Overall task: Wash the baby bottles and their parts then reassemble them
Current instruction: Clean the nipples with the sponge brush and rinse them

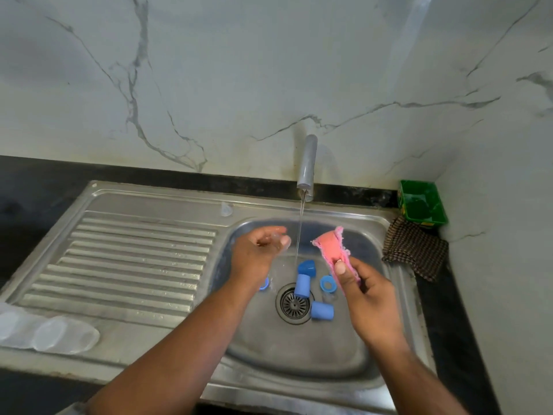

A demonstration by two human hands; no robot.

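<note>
Down at the left edge, clear plastic bottles (65, 335) lie on their sides on the smooth front strip of the ribbed steel drainboard (134, 256). I count two, maybe more, since the frame cuts them off and the see-through plastic blurs together. The black stone bench (30, 181) runs behind, under a grey-veined marble wall (209, 70). One small clear domed teat (226, 209) sits alone on the back rim of the drainboard.

Over the round-cornered basin of the sink (299, 348), the left hand (263, 250) is cupped palm up. Its fingers curl about a small clear piece (273, 236), wet and too glassy to name for certain. Just right of it a thin stream of water (300, 229) falls from the straight grey tap (306, 164).

On the basin floor around the round slotted drain (294, 304) lie blue plastic parts. There are three caps (301, 286), one tapered and two straight-sided, and two rings (326, 283), one of them half hidden behind the left wrist.

The right hand (368, 295) pinches a soft pink scrubber (335, 253) with a frayed edge, thumb on top, held bent upright above the parts. The two hands are apart, either side of the stream.

Right of the basin a crumpled brown checked cloth (416, 253) lies on the bench. Behind it in the corner is a square green plastic tray (422, 203), its contents dark and hard to read
</note>
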